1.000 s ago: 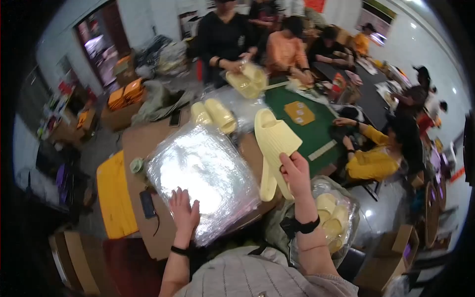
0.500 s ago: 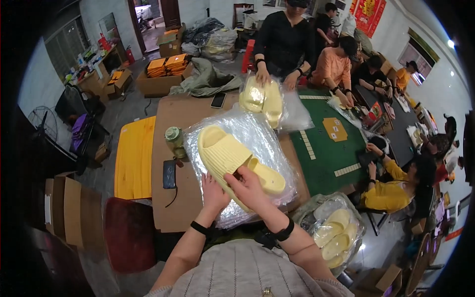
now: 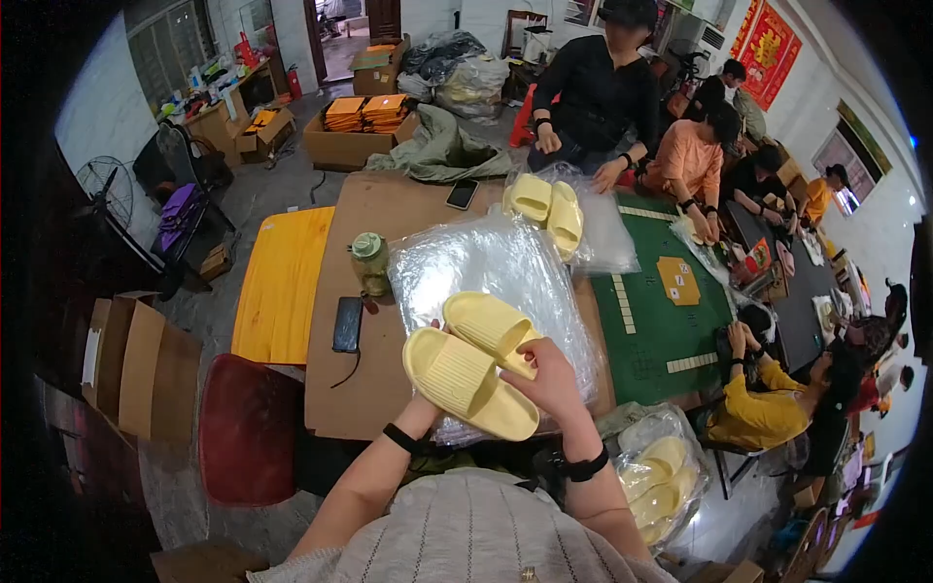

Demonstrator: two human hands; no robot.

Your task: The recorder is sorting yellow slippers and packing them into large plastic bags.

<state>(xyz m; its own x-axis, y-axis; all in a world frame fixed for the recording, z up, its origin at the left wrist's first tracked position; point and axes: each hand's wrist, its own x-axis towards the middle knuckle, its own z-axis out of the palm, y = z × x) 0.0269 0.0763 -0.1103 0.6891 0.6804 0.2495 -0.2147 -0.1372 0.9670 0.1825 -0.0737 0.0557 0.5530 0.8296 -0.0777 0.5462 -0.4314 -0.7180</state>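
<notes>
The left hand (image 3: 419, 412) comes in from seven o'clock and sits mostly behind the near slipper (image 3: 465, 385), with fingertips just showing past its far edge; it bears that slipper from below, but how tightly it is curled cannot be told. The right hand (image 3: 550, 383) comes in from four o'clock, thumb and fingers closed together on the heel end of the far slipper (image 3: 486, 320), its thumb tip lying by the near one. Both pale yellow slippers are thus in the hands, tops up, side by side and overlapping in view, long axes running roughly from ten o'clock to four, toes toward ten. The right hand is the nearer to the heels, the left to the near slipper's toe half. The pair is in front of the near part of the stack of clear plastic sleeves (image 3: 498, 255), most of which stretches away toward twelve and one; whether the slippers touch it cannot be told. Around the stack is the brown table (image 3: 340, 406), with a phone (image 3: 347, 325) between nine and ten and a green bottle (image 3: 369, 264) between ten and eleven. At one o'clock, past the stack, lies another pair of slippers (image 3: 564, 223) with clear plastic, near a co-worker's hand (image 3: 611, 174). At four, a bag of slippers (image 3: 663, 478) stands beside the table.
</notes>
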